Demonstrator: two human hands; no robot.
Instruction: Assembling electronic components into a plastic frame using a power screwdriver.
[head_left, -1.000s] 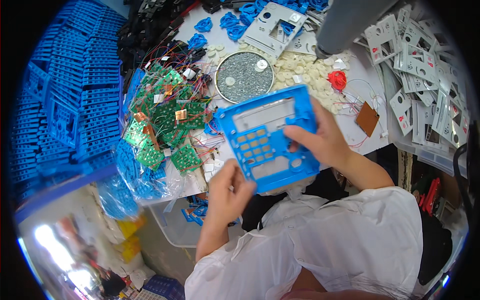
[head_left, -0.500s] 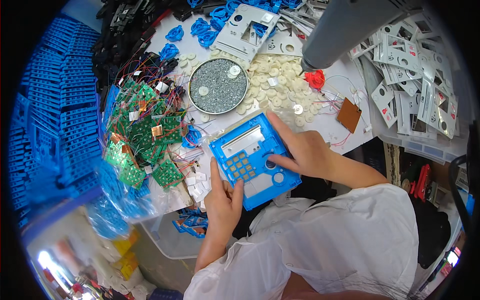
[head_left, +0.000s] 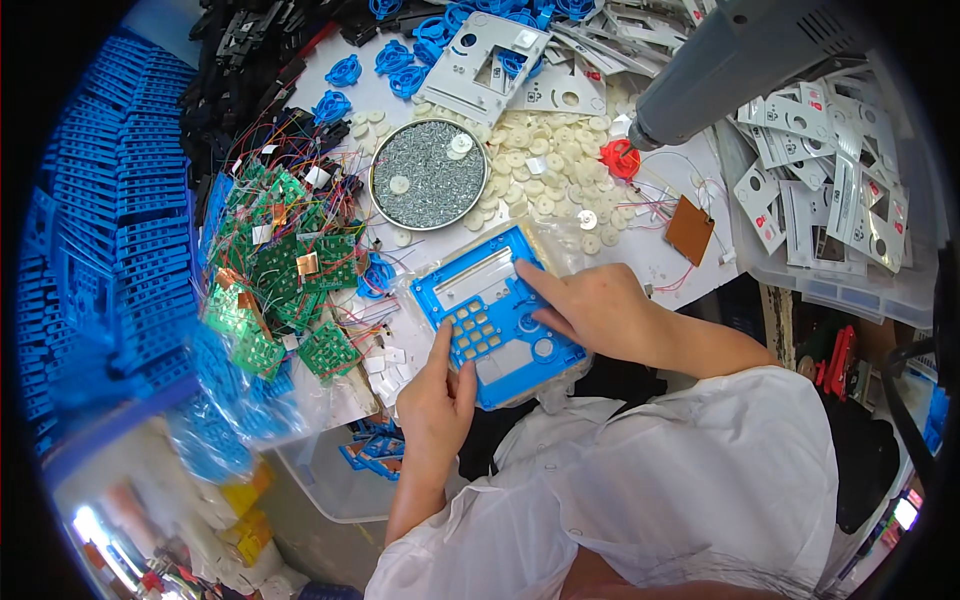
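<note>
In the head view, the blue plastic panel (head_left: pixel 505 314) lies face-on between both hands, at the table's near edge. The left hand (head_left: pixel 430 408) is loosely spread, thumb and forefinger touching the panel's left side by the keypad holes. The right hand (head_left: pixel 605 312) lays its fingertips on the upper right; I can't tell whether its hidden fingers grip.

Around a worker's panel (head_left: pixel 508 325), circuit boards (head_left: pixel 335 262) lie at nine o'clock, a dish (head_left: pixel 423 228) at eleven, faceplates (head_left: pixel 800 120) at two.
</note>
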